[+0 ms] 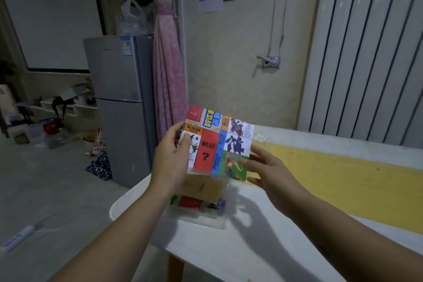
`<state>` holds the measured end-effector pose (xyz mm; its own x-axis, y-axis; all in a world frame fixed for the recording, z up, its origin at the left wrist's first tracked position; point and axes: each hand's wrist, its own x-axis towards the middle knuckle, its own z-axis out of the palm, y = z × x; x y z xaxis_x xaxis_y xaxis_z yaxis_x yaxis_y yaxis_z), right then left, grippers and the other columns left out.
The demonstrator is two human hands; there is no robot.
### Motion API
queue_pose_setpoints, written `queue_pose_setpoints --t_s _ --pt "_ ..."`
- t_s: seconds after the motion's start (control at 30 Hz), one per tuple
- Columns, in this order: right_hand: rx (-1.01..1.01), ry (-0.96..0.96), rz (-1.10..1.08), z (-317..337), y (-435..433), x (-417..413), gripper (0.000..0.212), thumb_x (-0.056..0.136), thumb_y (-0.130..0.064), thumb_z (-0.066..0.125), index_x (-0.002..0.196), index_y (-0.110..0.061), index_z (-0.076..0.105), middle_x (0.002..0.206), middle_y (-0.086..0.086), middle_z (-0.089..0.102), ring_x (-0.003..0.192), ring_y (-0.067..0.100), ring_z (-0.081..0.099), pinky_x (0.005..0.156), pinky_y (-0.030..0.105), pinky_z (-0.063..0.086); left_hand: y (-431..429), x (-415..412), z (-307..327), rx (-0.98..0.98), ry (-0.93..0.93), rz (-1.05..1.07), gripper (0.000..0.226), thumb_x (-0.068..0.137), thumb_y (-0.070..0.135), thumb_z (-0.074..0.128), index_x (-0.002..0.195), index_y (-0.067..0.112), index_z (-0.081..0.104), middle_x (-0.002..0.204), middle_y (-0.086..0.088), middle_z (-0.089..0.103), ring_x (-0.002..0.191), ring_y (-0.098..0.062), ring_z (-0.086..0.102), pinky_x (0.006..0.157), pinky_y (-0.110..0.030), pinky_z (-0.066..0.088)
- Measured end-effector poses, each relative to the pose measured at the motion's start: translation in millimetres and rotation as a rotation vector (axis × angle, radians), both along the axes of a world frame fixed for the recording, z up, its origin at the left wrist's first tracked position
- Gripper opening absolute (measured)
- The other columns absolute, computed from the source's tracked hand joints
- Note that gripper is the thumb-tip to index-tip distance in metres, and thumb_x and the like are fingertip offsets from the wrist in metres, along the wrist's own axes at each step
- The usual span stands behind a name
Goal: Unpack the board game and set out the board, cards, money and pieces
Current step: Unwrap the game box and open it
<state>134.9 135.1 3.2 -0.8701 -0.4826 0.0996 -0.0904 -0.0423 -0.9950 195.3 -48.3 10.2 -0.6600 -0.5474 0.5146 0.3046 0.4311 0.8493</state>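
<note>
A folded, brightly printed game board (217,142) is held up in the air above the table corner. My left hand (171,158) grips its left edge, thumb on the printed face. My right hand (265,167) touches its lower right corner with fingers spread and fairly straight. Below the board, a clear plastic game box (196,206) sits on the white table (251,247); it holds a tan card sheet, a red deck and small green and dark pieces.
A yellow mat (343,181) covers the table's right part. A crumpled clear wrapper (259,137) lies at the far table edge. Off the table to the left stand a grey fridge (121,107) and a pink curtain (167,75); a power strip (17,239) lies on the floor.
</note>
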Motion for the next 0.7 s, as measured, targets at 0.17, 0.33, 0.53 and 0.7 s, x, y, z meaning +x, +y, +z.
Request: queue_pose_setpoints --t_s 0.17,0.33,0.53,0.7 --pt "-0.108 0.135 -0.064 32 45 -4 0.034 0.091 -0.005 0.056 0.099 -0.038 0.061 0.105 -0.003 0.070 0.097 0.016 0.066 0.080 0.030 0.048 52 -12 35 0.047 0.139 -0.171 0.030 0.099 0.013 0.043 0.115 0.037 0.052 0.098 0.018 0.069 0.088 0.001 0.065 0.076 -0.019 0.050" --pt "-0.211 0.222 -0.175 60 102 -12 0.038 0.090 -0.009 0.057 0.110 -0.042 0.054 0.121 -0.004 0.061 0.110 0.014 0.060 0.080 0.028 0.049 107 -27 62 0.115 0.153 -0.428 0.035 0.104 0.026 0.028 0.133 0.027 0.047 0.106 0.010 0.070 0.098 -0.006 0.066 0.080 -0.025 0.054" --pt "-0.267 0.154 -0.335 83 165 -24 0.027 0.091 -0.021 0.057 0.116 -0.011 0.052 0.113 0.012 0.065 0.098 0.021 0.066 0.083 0.039 0.054 164 -54 78 0.176 0.152 -0.658 0.040 0.104 0.023 0.019 0.135 0.021 0.044 0.112 -0.009 0.068 0.100 -0.025 0.067 0.080 -0.043 0.057" --pt "-0.176 0.147 -0.366 92 207 -31 0.024 0.092 -0.029 0.055 0.104 -0.008 0.060 0.093 0.009 0.074 0.087 0.024 0.071 0.078 0.042 0.056 199 -68 75 0.153 0.031 -0.787 0.045 0.103 0.027 0.017 0.126 0.012 0.053 0.110 -0.010 0.069 0.102 -0.021 0.065 0.082 -0.033 0.055"
